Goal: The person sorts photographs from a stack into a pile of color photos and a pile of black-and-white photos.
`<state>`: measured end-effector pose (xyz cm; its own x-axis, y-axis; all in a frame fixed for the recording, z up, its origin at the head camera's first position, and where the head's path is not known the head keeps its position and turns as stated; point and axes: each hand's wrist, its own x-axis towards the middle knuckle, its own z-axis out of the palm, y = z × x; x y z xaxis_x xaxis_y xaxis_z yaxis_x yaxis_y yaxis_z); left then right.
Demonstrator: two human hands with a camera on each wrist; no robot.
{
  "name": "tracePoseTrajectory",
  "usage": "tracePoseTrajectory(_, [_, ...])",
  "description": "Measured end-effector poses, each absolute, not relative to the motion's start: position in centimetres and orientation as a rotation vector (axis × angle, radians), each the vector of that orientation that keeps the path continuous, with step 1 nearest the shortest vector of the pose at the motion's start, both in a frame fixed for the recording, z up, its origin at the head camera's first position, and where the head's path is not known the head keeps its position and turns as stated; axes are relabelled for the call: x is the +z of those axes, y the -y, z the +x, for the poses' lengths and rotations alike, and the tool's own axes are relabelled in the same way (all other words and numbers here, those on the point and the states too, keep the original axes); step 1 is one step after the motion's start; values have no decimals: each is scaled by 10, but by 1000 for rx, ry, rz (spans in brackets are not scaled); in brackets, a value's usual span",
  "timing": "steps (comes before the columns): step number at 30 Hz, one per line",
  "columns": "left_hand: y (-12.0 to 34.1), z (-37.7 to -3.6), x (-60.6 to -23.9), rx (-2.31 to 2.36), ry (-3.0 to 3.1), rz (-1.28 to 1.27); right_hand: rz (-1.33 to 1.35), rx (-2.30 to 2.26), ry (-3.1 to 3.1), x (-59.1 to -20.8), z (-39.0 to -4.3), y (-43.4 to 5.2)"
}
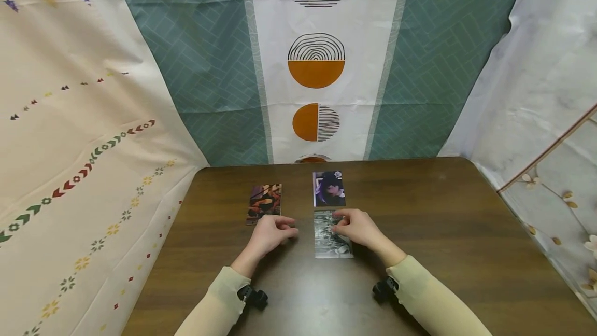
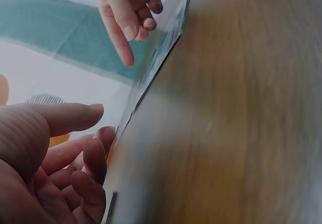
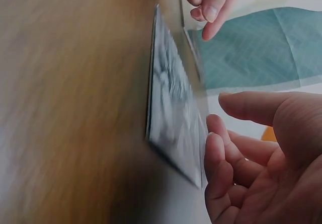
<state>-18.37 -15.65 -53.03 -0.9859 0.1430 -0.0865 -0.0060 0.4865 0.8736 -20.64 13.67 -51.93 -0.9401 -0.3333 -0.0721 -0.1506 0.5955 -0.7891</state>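
Dark brown wood-grain laminate covers the worktop (image 1: 443,232), its surface smooth with a dull sheen and its far corners rounded. Three glossy rectangular photo cards lie flat on it. The grey, black-and-white card (image 1: 332,237) lies nearest the person; the right hand (image 1: 356,228) rests on its upper right part, fingers loosely curled with the fingertips touching the print. Whether they pinch the edge, I cannot tell. Just beyond it lies a purple-toned card (image 1: 328,189), close but apart. A dark orange-brown card (image 1: 264,203) lies to the left. The left hand (image 1: 270,235) sits just below that card, fingers relaxed and bent, holding nothing. Both hands are apart. Soft printed fabric sheets (image 1: 317,66) hang creased behind the worktop.
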Motion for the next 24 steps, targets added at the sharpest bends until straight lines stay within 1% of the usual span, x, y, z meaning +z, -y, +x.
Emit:
tracePoseTrajectory(7, [182,-185,-530,1553,-2617,38,-422,-1330,-2574,-516,-212,-103])
tracePoseTrajectory(15, [209,-189,-525,1623,-2661,-91,-509,-1375,-2562,-509,-221,-56])
tracePoseTrajectory(20, [225,-192,-524,1675,-2660,-188,-482,-1415,-2540,-512,-226,-27])
tracePoseTrajectory(24, [236,-200,-525,1693,-2671,-240,-410,-1439,-2565,-519,-233,-9])
